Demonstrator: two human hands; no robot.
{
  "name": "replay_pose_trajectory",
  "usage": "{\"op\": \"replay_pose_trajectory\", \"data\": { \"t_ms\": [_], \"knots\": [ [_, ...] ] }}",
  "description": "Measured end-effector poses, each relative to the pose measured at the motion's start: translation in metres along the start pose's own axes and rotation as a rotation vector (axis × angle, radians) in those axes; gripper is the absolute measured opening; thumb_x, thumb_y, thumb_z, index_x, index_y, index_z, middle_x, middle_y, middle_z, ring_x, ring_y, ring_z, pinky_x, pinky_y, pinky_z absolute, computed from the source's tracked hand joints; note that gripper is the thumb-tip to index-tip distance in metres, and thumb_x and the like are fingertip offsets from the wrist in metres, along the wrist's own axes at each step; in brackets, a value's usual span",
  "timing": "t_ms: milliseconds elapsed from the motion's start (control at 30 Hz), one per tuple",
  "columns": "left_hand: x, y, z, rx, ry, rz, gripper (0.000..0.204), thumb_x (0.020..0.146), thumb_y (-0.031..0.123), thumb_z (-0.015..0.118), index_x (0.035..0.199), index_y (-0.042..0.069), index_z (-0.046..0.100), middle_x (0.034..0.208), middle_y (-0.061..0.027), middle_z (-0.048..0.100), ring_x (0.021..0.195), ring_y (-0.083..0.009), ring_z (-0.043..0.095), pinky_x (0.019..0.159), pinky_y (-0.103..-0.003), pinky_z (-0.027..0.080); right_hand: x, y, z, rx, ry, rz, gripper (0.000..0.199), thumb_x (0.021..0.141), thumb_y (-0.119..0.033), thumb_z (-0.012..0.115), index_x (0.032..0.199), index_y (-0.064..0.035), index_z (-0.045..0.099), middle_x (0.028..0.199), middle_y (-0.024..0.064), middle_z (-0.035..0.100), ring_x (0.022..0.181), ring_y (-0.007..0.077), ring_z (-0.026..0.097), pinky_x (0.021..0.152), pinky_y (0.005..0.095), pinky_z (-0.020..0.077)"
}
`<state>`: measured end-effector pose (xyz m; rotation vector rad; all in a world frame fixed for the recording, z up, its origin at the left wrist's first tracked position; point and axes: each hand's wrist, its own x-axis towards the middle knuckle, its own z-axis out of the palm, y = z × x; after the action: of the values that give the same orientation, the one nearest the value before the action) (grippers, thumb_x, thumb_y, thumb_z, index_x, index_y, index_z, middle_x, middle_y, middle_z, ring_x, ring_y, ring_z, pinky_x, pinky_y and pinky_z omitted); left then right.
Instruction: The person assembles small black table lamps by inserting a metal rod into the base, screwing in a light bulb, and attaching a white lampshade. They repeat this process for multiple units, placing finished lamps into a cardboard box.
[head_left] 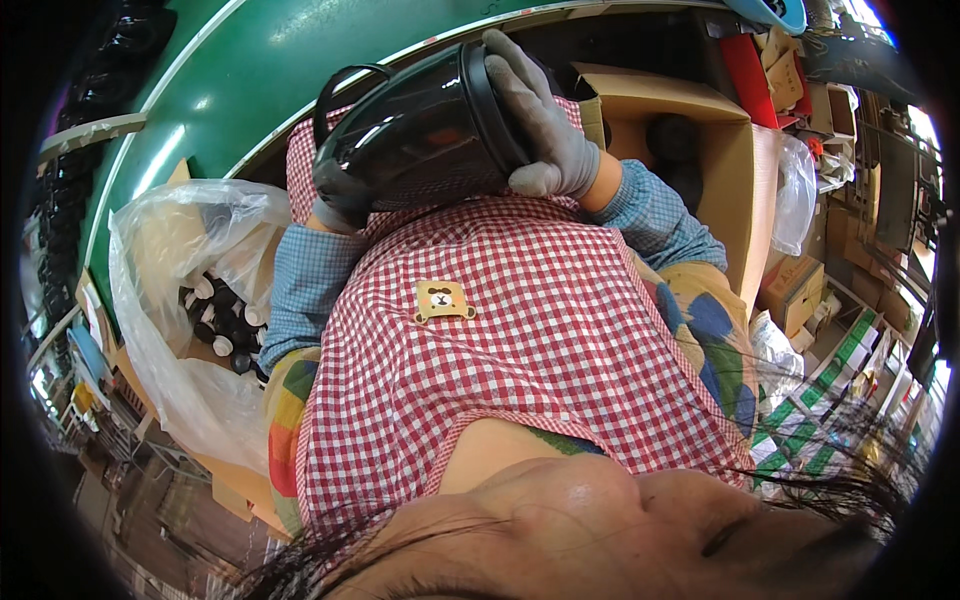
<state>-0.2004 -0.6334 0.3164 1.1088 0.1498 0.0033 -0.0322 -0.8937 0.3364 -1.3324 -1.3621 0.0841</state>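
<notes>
"Where's the black container (410, 135)?"
"Tilted over the checked apron (500, 300) — the right hand (540, 130) holds one end, fingers and thumb wide apart."
"The left hand (342, 200)?"
"Touching the other end — mostly hidden, so its openness can't be told."

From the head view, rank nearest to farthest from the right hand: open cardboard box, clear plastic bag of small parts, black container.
1. Black container: touching the right hand, on its left.
2. Open cardboard box: close by, to the right.
3. Clear plastic bag: picture's left side, beyond the container.
</notes>
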Motion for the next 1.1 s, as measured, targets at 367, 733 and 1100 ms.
{"op": "replay_pose_trajectory", "data": {
  "t_ms": [367, 733, 1100],
  "knots": [
    [-0.021, 0.057, -0.017, 0.491, 0.346, 0.15, 0.035, 0.108, 0.016, 0.042, 0.126, -0.003, 0.066, 0.118, -0.0137, 0.072, 0.103, -0.0232, 0.07, 0.091, -0.035, 0.056, 0.0, 0.017, 0.028, 0.525, 0.1, 0.529, 0.059, 0.111, -0.047, 0.035, 0.152, -0.0048, 0.044, 0.14, 0.0114, 0.059, 0.127, 0.0209, 0.056, 0.11, 0.0342, 0.0446],
    [0.028, 0.089, 0.056, 1.621, 0.044, -0.325, 0.048, 0.084, 0.022, 0.072, 0.128, 0.004, 0.064, 0.108, -0.0194, 0.074, 0.101, -0.037, 0.071, 0.093, -0.043, 0.055, 0.058, 0.024, 0.067, -0.193, -0.062, -0.022, 0.053, 0.1, -0.036, 0.057, 0.141, -0.0024, 0.057, 0.133, 0.0237, 0.064, 0.119, 0.0385, 0.064, 0.104, 0.0412, 0.0485],
    [-0.021, 0.078, 0.072, 1.333, -0.082, 0.104, 0.064, 0.074, 0.017, 0.086, 0.132, 0.007, 0.062, 0.155, -0.0231, 0.043, 0.138, -0.0391, 0.051, 0.112, -0.042, 0.047, 0.06, -0.01, 0.021, -0.187, -0.413, 0.041, 0.07, 0.064, -0.044, 0.092, 0.119, -0.0106, 0.065, 0.154, 0.0164, 0.047, 0.135, 0.0388, 0.053, 0.11, 0.0473, 0.0472]
  ]
}}
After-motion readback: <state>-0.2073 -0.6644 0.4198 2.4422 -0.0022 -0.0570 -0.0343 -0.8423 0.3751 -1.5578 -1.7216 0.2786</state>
